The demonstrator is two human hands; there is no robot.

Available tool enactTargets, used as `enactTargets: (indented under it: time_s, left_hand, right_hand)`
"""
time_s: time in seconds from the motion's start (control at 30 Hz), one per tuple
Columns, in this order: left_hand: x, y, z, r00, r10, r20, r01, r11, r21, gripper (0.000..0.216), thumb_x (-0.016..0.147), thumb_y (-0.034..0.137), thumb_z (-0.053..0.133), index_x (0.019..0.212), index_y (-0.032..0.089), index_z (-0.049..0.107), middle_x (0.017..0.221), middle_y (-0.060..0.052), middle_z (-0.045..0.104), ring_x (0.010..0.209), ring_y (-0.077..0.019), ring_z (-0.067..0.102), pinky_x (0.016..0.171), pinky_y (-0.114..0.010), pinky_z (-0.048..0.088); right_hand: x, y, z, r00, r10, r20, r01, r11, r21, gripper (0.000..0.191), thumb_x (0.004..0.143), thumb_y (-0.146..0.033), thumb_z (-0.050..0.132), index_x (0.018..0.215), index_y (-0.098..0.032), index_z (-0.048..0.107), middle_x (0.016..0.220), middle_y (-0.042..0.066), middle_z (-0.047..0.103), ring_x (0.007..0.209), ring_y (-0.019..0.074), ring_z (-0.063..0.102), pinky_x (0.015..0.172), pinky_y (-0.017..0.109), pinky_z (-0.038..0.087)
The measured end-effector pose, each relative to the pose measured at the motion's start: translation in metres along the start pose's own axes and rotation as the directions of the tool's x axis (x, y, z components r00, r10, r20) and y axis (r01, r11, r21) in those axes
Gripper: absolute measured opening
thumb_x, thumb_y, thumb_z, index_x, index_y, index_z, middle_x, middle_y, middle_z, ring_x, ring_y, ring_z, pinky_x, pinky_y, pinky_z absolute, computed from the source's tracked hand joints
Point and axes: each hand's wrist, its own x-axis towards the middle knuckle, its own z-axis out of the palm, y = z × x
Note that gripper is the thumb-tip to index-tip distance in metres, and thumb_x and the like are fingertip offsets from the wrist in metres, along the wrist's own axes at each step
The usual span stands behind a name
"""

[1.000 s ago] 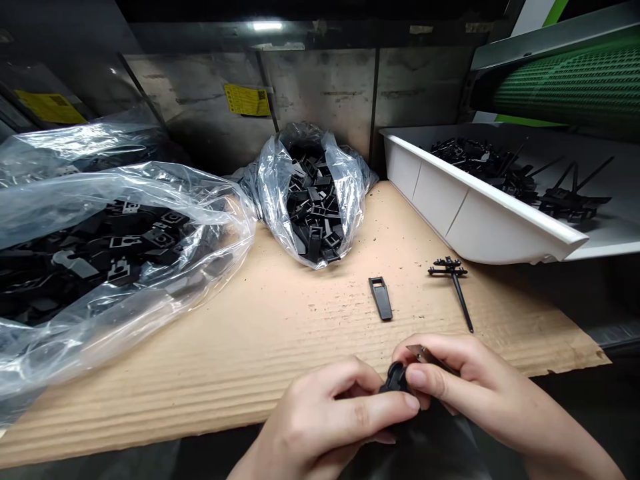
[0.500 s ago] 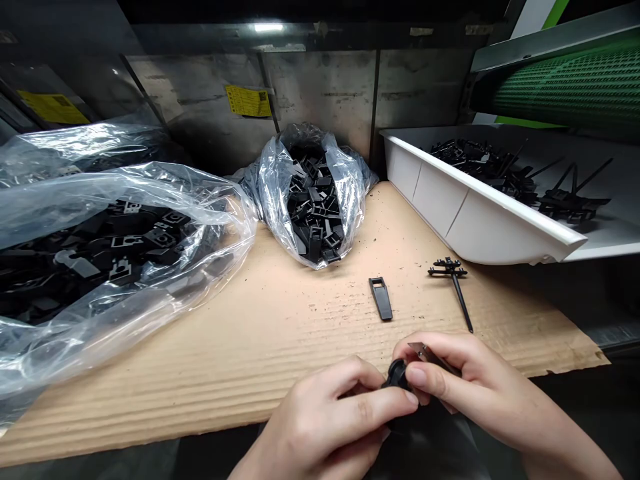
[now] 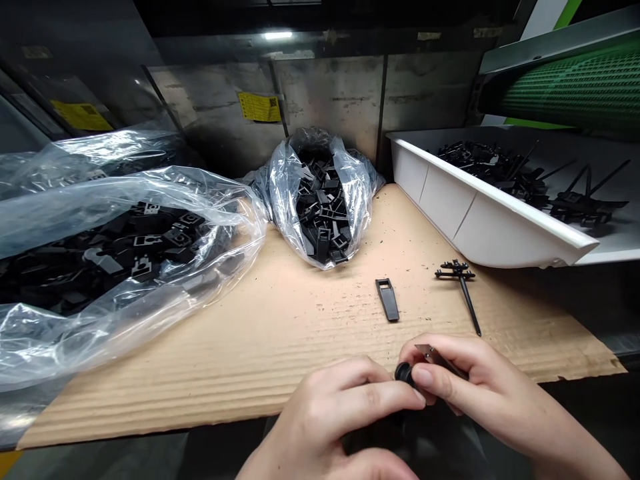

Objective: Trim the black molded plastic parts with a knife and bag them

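My right hand is closed round a thin metal blade, pinched between thumb and forefinger. A small black round plastic part with a rim pokes out of the same grip. My left hand reaches in beside it, fingertips against or just below the round part. Its thumb is spread well away from the fingers. Beyond the hands, a flat black tapered clip with a square hole lies on the cardboard. To its right rests a black moulded sprue with a long stem.
An opened plastic bag of black parts lies on the left, and a smaller bag of black clips at the back. A white tray of black sprues stands at the right, below a green belt. The cardboard's front edge is near my hands.
My left thumb has come off the round part and swung down, opening that hand. My right hand keeps its grip. The whole view has shifted slightly.
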Motion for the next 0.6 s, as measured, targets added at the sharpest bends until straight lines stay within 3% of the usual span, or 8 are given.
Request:
enactTargets:
  time_s: [0.07, 0.17, 0.47, 0.6]
  left_hand:
    - [0.0016, -0.0002, 0.002, 0.999, 0.002, -0.05, -0.001, 1.0, 0.021, 0.03, 0.079, 0.038, 0.067, 0.097, 0.014, 0.068, 0.081, -0.007, 0.067, 0.071, -0.0142, 0.064, 0.067, -0.018, 0.049]
    - [0.0021, -0.0007, 0.0026, 0.999, 0.026, -0.036, -0.026, 1.0, 0.013, 0.018, 0.086, 0.025, 0.061, 0.099, 0.014, 0.067, 0.082, -0.007, 0.067, 0.071, -0.0139, 0.064, 0.068, -0.019, 0.049]
    - [0.0008, 0.0013, 0.0004, 1.0, 0.022, 0.011, -0.022, 0.999, 0.026, 0.022, 0.09, 0.015, 0.05, 0.105, 0.019, 0.066, 0.083, -0.007, 0.067, 0.072, -0.015, 0.063, 0.067, -0.022, 0.05]
    - [0.0011, 0.002, 0.0012, 1.0, -0.006, 0.013, 0.006, 1.0, 0.001, 0.021, 0.089, 0.027, 0.057, 0.106, 0.019, 0.065, 0.085, -0.007, 0.067, 0.075, -0.0165, 0.064, 0.068, -0.023, 0.05]
  right_hand:
    - [0.0013, 0.0014, 0.0001, 1.0, -0.018, -0.005, 0.018, 1.0, -0.002, 0.022, 0.089, -0.037, 0.05, 0.076, -0.02, 0.058, 0.068, -0.004, 0.055, 0.067, 0.0115, 0.052, 0.062, 0.019, 0.04]
    - [0.0015, 0.0018, 0.0008, 1.0, -0.023, -0.004, 0.023, 1.0, -0.009, 0.023, 0.089, -0.039, 0.049, 0.077, -0.02, 0.057, 0.068, -0.004, 0.055, 0.067, 0.0119, 0.051, 0.062, 0.02, 0.039]
    - [0.0002, 0.0004, 0.0034, 0.998, -0.029, -0.051, 0.027, 0.998, -0.048, 0.028, 0.087, -0.042, 0.05, 0.075, -0.019, 0.06, 0.069, -0.001, 0.058, 0.067, 0.014, 0.053, 0.061, 0.022, 0.041]
    - [0.0001, 0.0009, 0.0039, 0.997, -0.038, -0.061, 0.036, 0.998, -0.043, 0.028, 0.086, -0.042, 0.051, 0.074, -0.02, 0.062, 0.068, -0.001, 0.06, 0.066, 0.0138, 0.055, 0.061, 0.021, 0.042]
